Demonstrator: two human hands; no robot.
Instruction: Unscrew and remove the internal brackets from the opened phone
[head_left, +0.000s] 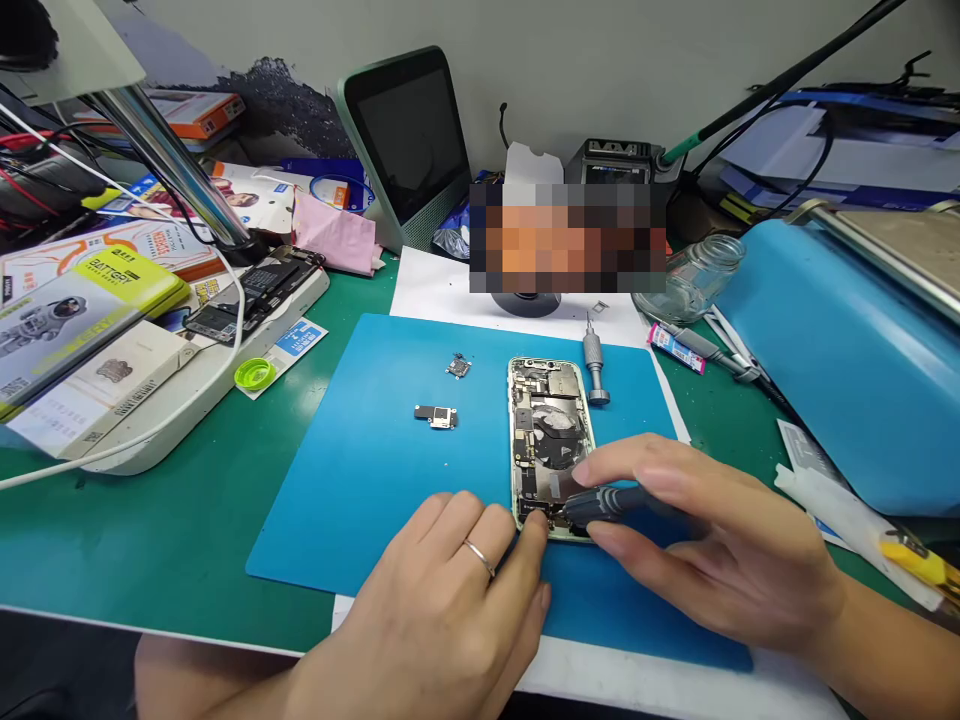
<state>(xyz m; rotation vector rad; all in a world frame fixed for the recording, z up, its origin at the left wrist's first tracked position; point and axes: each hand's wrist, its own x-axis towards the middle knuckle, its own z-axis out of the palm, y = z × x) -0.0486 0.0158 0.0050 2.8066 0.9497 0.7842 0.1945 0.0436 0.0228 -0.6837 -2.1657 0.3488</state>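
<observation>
An opened smartphone lies on the blue mat, its back cover side down and its inner parts bare. My left hand, a ring on one finger, steadies the phone's lower end; its index fingertip presses there and the other fingers are curled. My right hand grips a dark-handled screwdriver, with the tip at the phone's bottom edge. Just what the tip touches is too small to tell. A grey metal screwdriver lies beside the phone's top right. Two small loose phone parts, a bracketed piece and a metal piece, rest left of the phone.
A tablet-like screen stands at the back. At the left are a lamp post, battery boxes, another opened phone and a green cap. A glass jar and a blue case stand to the right.
</observation>
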